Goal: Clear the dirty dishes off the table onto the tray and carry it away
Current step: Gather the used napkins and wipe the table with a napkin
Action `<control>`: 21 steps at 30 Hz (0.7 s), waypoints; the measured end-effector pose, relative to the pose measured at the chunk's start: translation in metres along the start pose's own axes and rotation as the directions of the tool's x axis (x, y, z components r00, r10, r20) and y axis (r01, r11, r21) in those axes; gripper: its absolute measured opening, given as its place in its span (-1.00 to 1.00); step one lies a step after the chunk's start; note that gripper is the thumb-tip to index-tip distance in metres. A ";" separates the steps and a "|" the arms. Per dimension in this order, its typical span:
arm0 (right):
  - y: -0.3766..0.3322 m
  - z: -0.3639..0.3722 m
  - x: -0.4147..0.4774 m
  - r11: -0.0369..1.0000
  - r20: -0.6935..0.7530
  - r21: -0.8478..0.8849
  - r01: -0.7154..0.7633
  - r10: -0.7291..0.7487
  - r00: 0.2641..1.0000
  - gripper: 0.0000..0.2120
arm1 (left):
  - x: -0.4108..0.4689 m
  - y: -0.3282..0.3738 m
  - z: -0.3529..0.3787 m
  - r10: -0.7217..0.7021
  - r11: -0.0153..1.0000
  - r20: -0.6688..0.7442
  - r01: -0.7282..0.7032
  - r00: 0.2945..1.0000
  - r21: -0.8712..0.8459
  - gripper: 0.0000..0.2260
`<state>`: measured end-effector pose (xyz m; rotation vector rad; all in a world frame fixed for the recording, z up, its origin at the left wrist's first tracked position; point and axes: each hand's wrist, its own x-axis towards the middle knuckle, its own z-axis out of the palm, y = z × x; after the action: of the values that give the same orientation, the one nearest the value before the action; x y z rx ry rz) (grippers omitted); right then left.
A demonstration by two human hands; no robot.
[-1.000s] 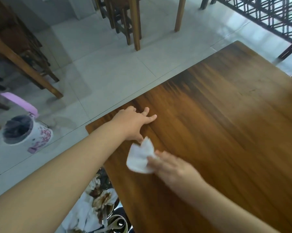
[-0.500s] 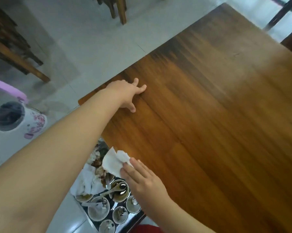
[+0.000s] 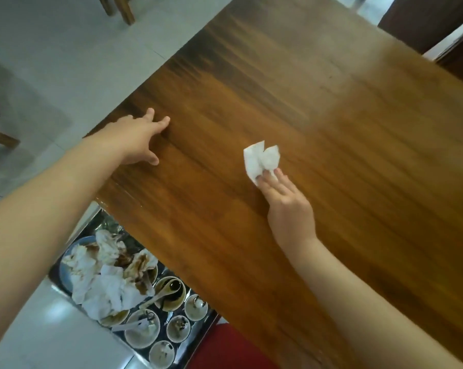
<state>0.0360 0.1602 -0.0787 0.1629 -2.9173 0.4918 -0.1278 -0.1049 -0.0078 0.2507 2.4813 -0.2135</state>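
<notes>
My right hand [image 3: 286, 206] presses a crumpled white tissue [image 3: 261, 159] flat against the wooden table [image 3: 358, 155], fingertips on its near edge. My left hand [image 3: 137, 139] rests open on the table near its left edge, fingers spread. Below the table's near-left edge a metal tray [image 3: 65, 286] holds a plate heaped with soiled napkins [image 3: 105, 278], a bowl of dark sauce with a spoon [image 3: 169, 291], and several small white cups [image 3: 178, 327]. The table edge hides the tray's right part.
Grey tiled floor [image 3: 65, 62] lies to the left, with wooden chair legs [image 3: 123, 9] at the top and a wooden leg [image 3: 1, 137] at the far left. A dark chair [image 3: 424, 22] stands at the top right. Something red [image 3: 225, 350] sits below the table's near edge.
My right hand has slid the tissue from near the table's left edge by the tray toward the middle of the table. The left hand stays put. The view tilted down, and the bin left it.
</notes>
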 end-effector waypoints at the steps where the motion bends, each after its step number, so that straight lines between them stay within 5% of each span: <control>1: -0.016 0.001 -0.027 0.997 -0.002 0.052 0.048 -0.048 0.999 -0.69 | -0.004 0.010 0.004 -0.003 1.000 -0.039 0.003 0.999 0.011 -0.21; 5: -0.050 -0.017 -0.133 0.925 0.140 0.162 0.345 -0.367 0.919 -0.76 | -0.051 0.061 0.039 0.209 0.975 -0.296 -0.223 0.932 -0.015 -0.47; 10: 0.024 -0.057 -0.161 0.861 0.265 0.146 0.488 -0.509 0.819 -0.72 | -0.115 0.114 0.104 0.405 0.906 -0.319 -0.422 0.857 0.016 -0.45; 13: 0.096 -0.079 -0.139 0.922 0.203 -0.019 0.386 -0.374 0.905 -0.70 | -0.123 0.128 0.118 0.403 0.912 -0.309 -0.404 0.861 0.066 -0.42; 16: 0.125 -0.083 -0.131 0.985 0.122 -0.135 0.104 -0.088 0.989 -0.67 | -0.127 0.140 0.117 0.393 0.916 -0.317 -0.397 0.863 0.053 -0.43; 19: 0.094 -0.072 -0.159 0.979 -0.032 -0.061 -0.194 0.192 0.981 -0.65 | -0.132 0.166 0.119 0.428 0.903 -0.242 -0.426 0.871 0.062 -0.39; 21: 0.057 -0.067 -0.192 0.988 -0.051 0.023 -0.155 0.156 0.986 -0.60 | -0.136 0.179 0.121 0.420 0.907 -0.182 -0.406 0.889 0.113 -0.33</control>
<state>0.2267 0.2515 -0.0712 -0.0752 -2.8878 0.5395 0.0894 0.0258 -0.0372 0.8618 2.5484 -0.0999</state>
